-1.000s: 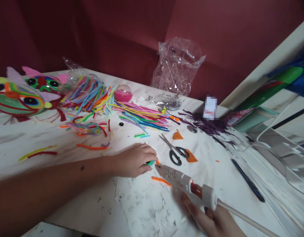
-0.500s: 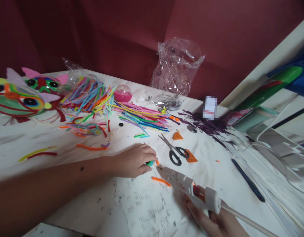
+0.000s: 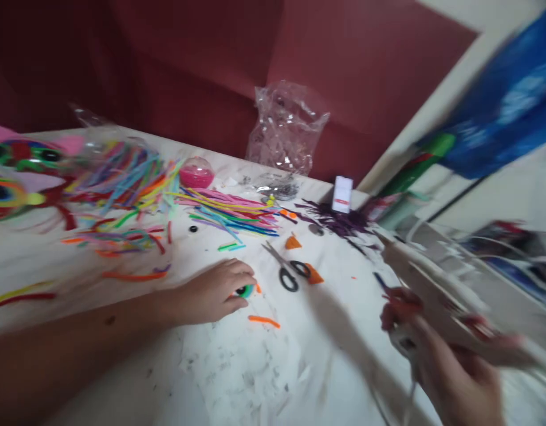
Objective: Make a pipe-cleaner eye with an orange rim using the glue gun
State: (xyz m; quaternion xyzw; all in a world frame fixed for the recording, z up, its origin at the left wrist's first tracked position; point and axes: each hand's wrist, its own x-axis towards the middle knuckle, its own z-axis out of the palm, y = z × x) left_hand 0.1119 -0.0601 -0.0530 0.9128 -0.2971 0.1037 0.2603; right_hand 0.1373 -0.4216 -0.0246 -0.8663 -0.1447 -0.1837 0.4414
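My left hand [image 3: 217, 293] rests low on the table, its fingers closed around a small round eye piece [image 3: 245, 291] with a black centre and a green-blue rim, partly hidden by the fingers. A short orange bit touches or lies right beside that rim; I cannot tell which. On the right, my right hand [image 3: 450, 361] grips a pale hot glue gun [image 3: 432, 284], raised above the table and smeared by motion. Just in front of my left hand is an orange pipe cleaner piece [image 3: 264, 321]. Black-handled scissors [image 3: 288, 269] lie beyond, beside orange felt pieces [image 3: 293, 242].
Bundles of coloured pipe cleaners [image 3: 232, 213] spread across the back left, near a pink-filled clear ball [image 3: 196, 173]. Decorated face figures [image 3: 24, 155] stand at far left. A clear plastic bag [image 3: 286, 130], purple strands [image 3: 339, 222] and a phone [image 3: 342, 194] are at the back.
My right hand has lifted the glue gun away from the eye piece, up and to the right. My left hand keeps its hold. The view has shifted to the right.
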